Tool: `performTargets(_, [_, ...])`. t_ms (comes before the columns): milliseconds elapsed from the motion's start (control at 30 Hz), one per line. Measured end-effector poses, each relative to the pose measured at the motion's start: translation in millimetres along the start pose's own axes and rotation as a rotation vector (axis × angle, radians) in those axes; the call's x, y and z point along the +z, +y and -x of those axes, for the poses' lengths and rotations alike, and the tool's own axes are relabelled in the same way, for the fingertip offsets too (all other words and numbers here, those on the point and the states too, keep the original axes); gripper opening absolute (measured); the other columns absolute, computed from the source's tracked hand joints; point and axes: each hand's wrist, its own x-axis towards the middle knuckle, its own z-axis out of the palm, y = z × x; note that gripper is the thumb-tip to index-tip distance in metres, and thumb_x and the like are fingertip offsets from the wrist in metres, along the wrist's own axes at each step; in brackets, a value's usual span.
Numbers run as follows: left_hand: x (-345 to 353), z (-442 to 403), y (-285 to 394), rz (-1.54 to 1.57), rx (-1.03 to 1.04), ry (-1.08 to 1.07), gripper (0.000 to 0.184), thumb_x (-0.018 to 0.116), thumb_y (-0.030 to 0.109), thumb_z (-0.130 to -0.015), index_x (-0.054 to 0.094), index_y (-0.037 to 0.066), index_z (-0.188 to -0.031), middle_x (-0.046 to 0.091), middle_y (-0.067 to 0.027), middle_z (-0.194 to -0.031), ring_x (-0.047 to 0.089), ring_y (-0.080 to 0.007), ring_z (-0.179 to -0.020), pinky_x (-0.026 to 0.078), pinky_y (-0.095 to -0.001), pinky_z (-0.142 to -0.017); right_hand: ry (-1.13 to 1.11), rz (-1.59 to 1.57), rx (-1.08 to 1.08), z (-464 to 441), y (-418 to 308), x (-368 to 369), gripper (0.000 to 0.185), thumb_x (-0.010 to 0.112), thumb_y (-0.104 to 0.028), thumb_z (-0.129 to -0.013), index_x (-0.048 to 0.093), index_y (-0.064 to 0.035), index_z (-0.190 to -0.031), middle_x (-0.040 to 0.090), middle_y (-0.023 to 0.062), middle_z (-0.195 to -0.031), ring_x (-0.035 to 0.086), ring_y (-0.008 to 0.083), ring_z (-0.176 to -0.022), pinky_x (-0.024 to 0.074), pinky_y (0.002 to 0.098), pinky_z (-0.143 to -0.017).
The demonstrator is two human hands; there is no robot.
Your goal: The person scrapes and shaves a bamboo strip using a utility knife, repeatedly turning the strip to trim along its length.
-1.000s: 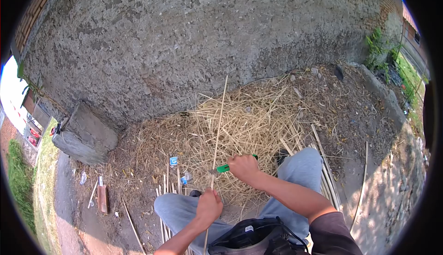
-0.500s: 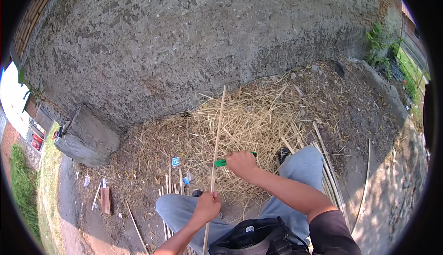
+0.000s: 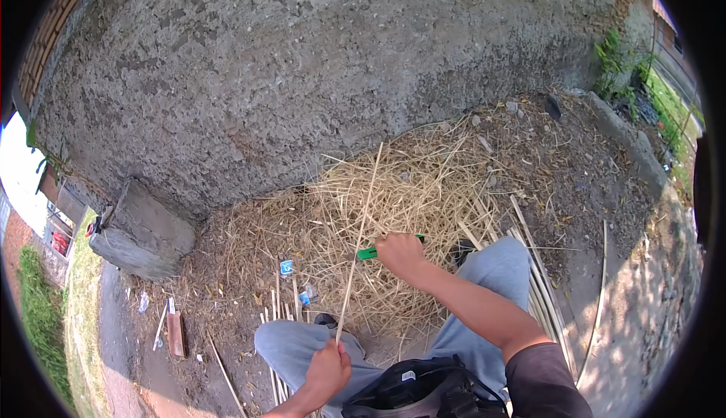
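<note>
Lower centre, my left fingers [image 3: 331, 353] pinch the pale strip [image 3: 370, 191], likely to steady it. Mid-frame, my right fingers [image 3: 386, 249] wrap the green tool [image 3: 367, 253] beside it

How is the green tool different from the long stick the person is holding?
The green tool is bright green, while the stick is pale tan. The green tool looks short; the stick is much longer and thin. The right hand grips the green tool, but the left hand grips the stick. Both are hand-held.
</note>
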Motion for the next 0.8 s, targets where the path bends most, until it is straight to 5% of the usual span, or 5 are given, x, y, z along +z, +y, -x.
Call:
performTargets(367, [-7, 19, 1, 0.025, -0.111, -0.089, 0.018, 0.055, 0.012, -0.082, 0.055, -0.004, -0.088, 0.061, -0.0242, -0.066, 0.064, -0.0423, -0.067, 0.050, -0.0467, -0.063, -0.107, -0.002, 0.044, -11, 4, 8, 0.007, 0.062, -0.010, -0.078, 0.066, -0.0045, -0.077, 0.068, 0.0111, -0.069, 0.069, 0.0268, -0.063, 0.0530, 0.0378, -0.049])
performTargets(467, [1, 28, -7, 0.043, -0.138, -0.161, 0.018, 0.053, 0.012, -0.086, 0.053, -0.005, -0.090, 0.063, -0.0307, -0.075, 0.063, -0.0479, -0.076, 0.051, -0.0528, -0.069, -0.159, 0.033, 0.145, -16, 13, 12, 0.006, 0.063, -0.010, -0.078, 0.068, -0.0056, -0.076, 0.068, 0.0100, -0.072, 0.069, 0.0258, -0.066, 0.0537, 0.0370, -0.051])
performTargets(567, [14, 51, -39, -0.060, 0.109, -0.102, 0.018, 0.054, 0.017, -0.092, 0.052, 0.001, -0.084, 0.061, -0.0183, -0.063, 0.063, -0.0349, -0.057, 0.049, -0.0425, -0.053, -0.186, 0.079, 0.208, -22, 43, 8, 0.006, 0.064, -0.010, -0.077, 0.069, -0.0065, -0.078, 0.069, 0.0098, -0.076, 0.070, 0.0257, -0.071, 0.0549, 0.0371, -0.054])
performTargets(733, [-20, 62, -20, 0.080, 0.023, -0.196, 0.015, 0.049, 0.008, -0.086, 0.051, -0.004, -0.094, 0.057, -0.0349, -0.076, 0.057, -0.0533, -0.081, 0.046, -0.0545, -0.063, -0.149, 0.126, 0.155, -15, 53, 26, 0.007, 0.065, -0.010, -0.078, 0.071, -0.0082, -0.080, 0.070, 0.0107, -0.080, 0.071, 0.0263, -0.074, 0.0557, 0.0367, -0.057])
performTargets(800, [-20, 76, -32, 0.070, 0.046, -0.201, 0.014, 0.050, 0.009, -0.086, 0.051, -0.003, -0.093, 0.058, -0.0330, -0.074, 0.058, -0.0520, -0.078, 0.046, -0.0535, -0.062, -0.168, 0.134, 0.375, -15, 73, 25, 0.009, 0.064, -0.009, -0.079, 0.072, -0.0084, -0.082, 0.071, 0.0111, -0.083, 0.071, 0.0266, -0.077, 0.0564, 0.0366, -0.060])
